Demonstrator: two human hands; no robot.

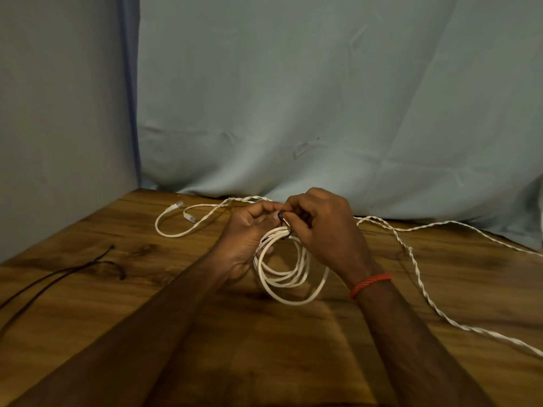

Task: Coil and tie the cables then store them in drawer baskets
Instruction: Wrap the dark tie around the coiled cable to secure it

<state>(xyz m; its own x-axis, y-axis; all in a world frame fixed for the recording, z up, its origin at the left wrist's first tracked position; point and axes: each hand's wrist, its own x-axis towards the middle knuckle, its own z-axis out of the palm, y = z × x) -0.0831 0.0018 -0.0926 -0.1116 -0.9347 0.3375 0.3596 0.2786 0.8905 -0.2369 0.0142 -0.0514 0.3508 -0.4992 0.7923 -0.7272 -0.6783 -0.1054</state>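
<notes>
A white cable coil [289, 277] of several loops hangs from my hands just above the wooden table [205, 333]. My left hand [246, 233] grips the top of the coil from the left. My right hand [323, 224] pinches a thin dark tie [282, 216] at the top of the bundle, thumb and fingers closed on it. The tie wraps around the gathered loops; its ends are mostly hidden by my fingers. A red thread band circles my right wrist.
A loose white cable [182, 227] with connectors lies at the back left. A twisted white cable [423, 283] runs across the right side to the table's edge. Thin black ties [73, 271] lie at the left. A pale cloth [323, 113] hangs behind the table.
</notes>
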